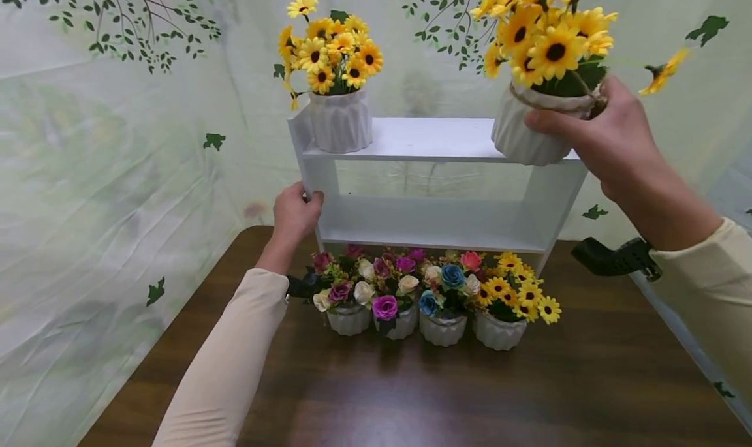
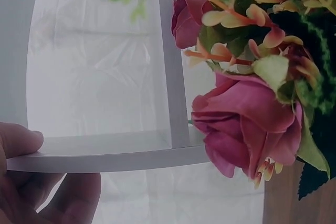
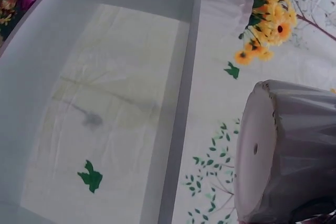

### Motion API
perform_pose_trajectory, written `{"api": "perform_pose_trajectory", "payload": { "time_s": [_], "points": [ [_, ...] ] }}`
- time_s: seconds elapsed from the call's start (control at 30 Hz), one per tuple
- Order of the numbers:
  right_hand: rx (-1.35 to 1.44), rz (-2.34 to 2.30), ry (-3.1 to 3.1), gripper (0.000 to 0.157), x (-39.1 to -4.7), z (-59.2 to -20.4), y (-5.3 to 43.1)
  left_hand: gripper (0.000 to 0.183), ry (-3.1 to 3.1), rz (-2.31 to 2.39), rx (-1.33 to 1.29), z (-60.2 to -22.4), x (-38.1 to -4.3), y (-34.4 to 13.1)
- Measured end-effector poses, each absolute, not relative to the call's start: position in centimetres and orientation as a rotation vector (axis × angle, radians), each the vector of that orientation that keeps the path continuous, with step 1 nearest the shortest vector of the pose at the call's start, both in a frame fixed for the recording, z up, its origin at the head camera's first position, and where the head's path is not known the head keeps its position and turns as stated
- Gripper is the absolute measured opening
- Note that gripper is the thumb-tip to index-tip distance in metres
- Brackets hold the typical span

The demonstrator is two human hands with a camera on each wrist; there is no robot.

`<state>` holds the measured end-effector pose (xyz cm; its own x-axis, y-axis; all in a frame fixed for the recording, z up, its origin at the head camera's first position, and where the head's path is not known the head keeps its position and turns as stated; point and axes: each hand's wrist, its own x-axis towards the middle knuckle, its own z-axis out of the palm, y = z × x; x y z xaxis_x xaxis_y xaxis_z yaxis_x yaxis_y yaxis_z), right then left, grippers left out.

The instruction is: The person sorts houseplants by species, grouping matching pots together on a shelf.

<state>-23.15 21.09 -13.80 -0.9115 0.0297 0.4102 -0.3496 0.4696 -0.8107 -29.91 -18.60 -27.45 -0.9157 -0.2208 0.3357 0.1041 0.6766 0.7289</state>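
Note:
My right hand (image 1: 617, 134) grips a white ribbed flowerpot (image 1: 531, 130) of yellow sunflowers by its upper side, at the right end of the top shelf. The pot's underside (image 3: 255, 148) shows in the right wrist view, apart from the shelf board. With thumb and fingers, my left hand (image 1: 296, 215) pinches the left side panel (image 2: 121, 160) of the white shelf unit (image 1: 431, 137). A second pot of sunflowers (image 1: 341, 124) stands on the top shelf's left end. In the left wrist view, a dusky pink rose (image 2: 249, 124) is close in front of the unit.
Several white pots stand in a row on the brown wooden table (image 1: 388, 395) before the unit: mixed roses (image 1: 349, 320), purple and cream flowers (image 1: 402, 323), blue roses (image 1: 443, 329) and sunflowers (image 1: 499, 331). A leaf-printed curtain (image 1: 147, 173) hangs behind and to the left.

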Motion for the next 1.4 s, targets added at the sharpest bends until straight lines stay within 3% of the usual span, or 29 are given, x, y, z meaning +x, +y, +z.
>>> {"api": "perform_pose_trajectory", "payload": {
  "time_s": [0.63,1.4],
  "points": [
    [0.178,1.687,-2.351,0.083,-28.9,-12.6,12.7,0.036,-2.502,-1.075,0.033,-27.8,-30.0,-19.0],
    [0.069,1.696,-2.429,0.092,-30.6,-13.8,10.9,0.037,-2.499,-1.135,0.079,-27.7,-30.1,-18.9]
  ]
}}
